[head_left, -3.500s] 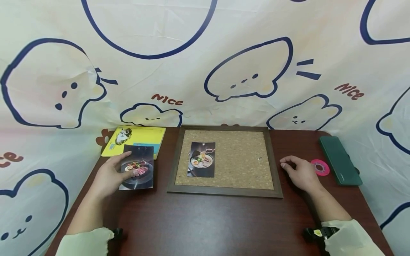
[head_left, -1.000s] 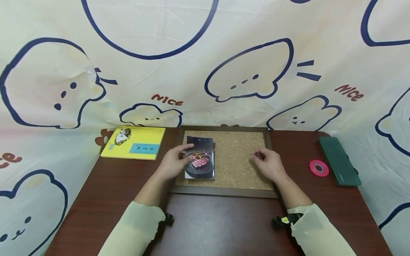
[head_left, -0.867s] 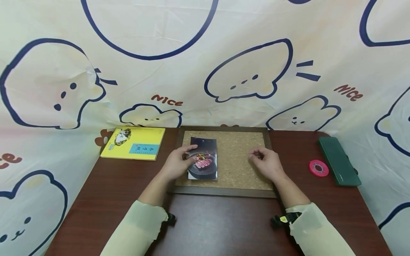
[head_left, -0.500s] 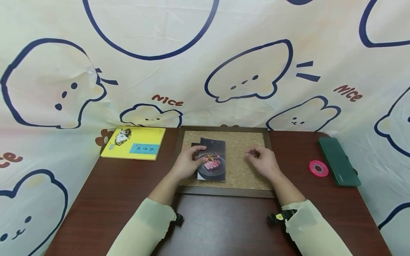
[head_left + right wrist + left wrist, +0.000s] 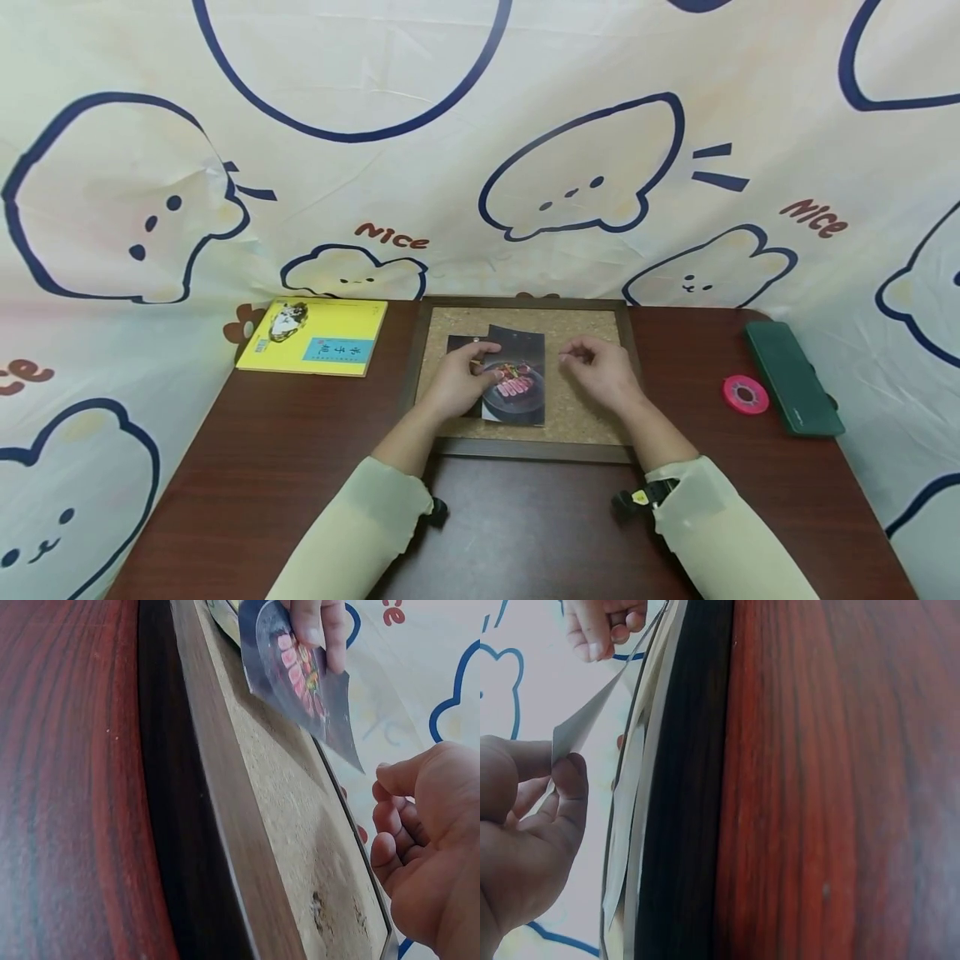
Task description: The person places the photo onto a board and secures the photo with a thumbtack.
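Note:
My left hand (image 5: pixel 459 379) pinches the left edge of a dark photo (image 5: pixel 517 400) of a dish with pink slices. The wrist views show this photo (image 5: pixel 296 675) lifted above a wood-framed corkboard (image 5: pixel 577 432), curving and tilted. Partly hidden behind it and my left hand, another photo (image 5: pixel 456 342) lies on the cork, with a small pin-like dot at its top. My right hand (image 5: pixel 600 371) hovers over the board's right half, near the held photo's right edge but apart from it. Its thumb and index finger meet and the other fingers curl; nothing shows between them.
A yellow book (image 5: pixel 337 321) lies at the back left of the brown table (image 5: pixel 315 433). On the right are a pink ring-shaped item (image 5: pixel 746 394) and a green case (image 5: pixel 793 379). A printed curtain (image 5: pixel 450 183) hangs behind the table.
The left hand has carried the dark photo from beside the yellow book rightward over the corkboard, past the first photo. The right hand has moved left from the table over the board.

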Tool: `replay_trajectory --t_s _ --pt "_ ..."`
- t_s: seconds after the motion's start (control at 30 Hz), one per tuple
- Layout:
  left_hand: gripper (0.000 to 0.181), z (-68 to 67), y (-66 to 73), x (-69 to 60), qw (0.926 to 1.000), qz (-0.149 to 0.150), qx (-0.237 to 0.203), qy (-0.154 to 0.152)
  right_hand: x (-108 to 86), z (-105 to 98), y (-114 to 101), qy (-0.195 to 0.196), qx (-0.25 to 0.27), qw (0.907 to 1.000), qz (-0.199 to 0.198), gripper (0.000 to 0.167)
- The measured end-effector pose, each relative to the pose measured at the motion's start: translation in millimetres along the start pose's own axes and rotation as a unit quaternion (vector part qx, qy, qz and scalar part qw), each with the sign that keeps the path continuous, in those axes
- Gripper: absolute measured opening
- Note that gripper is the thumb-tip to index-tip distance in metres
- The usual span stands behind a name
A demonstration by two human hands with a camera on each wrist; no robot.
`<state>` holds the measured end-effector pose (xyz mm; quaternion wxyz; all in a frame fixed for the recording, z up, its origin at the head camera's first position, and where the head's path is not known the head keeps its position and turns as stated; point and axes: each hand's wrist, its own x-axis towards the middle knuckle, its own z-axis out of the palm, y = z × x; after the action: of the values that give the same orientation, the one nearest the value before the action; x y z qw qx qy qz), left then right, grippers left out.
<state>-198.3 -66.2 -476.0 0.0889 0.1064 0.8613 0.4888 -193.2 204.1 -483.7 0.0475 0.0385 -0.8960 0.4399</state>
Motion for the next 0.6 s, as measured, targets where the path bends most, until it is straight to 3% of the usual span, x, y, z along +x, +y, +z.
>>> replay_trajectory --t_s 0.6 --pt "0.037 29.3 7.1 13.9 0.9981 0.006 0.06 0.011 12.7 10.5 -5.6 -0.012 -0.008 0.9997 0.021 0.008"
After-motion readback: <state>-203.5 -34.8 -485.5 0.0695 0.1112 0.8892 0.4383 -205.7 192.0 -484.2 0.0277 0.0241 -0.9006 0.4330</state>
